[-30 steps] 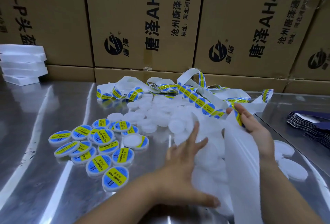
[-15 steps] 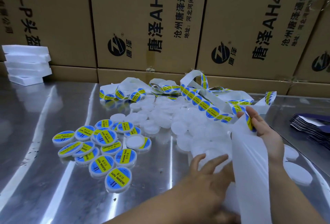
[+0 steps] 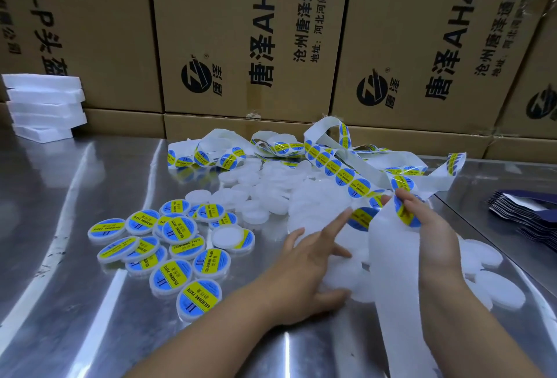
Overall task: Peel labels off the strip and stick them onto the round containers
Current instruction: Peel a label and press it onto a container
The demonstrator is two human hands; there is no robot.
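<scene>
A long white backing strip (image 3: 394, 257) with blue and yellow round labels runs from a tangle at the back of the table down past my right forearm. My right hand (image 3: 428, 227) pinches the strip at a label (image 3: 405, 212) bent over its edge. My left hand (image 3: 313, 266) grips a white round container (image 3: 340, 269) at the near edge of a heap of blank white containers (image 3: 271, 194), its forefinger pointing toward the strip. A cluster of labelled containers (image 3: 171, 245) lies to the left.
The steel table (image 3: 75, 302) reflects light. Cardboard boxes (image 3: 247, 34) wall off the back. White foam slabs (image 3: 45, 103) are stacked at the far left. Dark flat pouches (image 3: 530, 218) lie fanned at the right edge. Loose blank containers (image 3: 497, 287) sit right of my right arm.
My left hand drew back toward me, then moved forward again, now holding a blank container with its forefinger stretched toward the strip. My right hand stayed on the strip, shifting slightly.
</scene>
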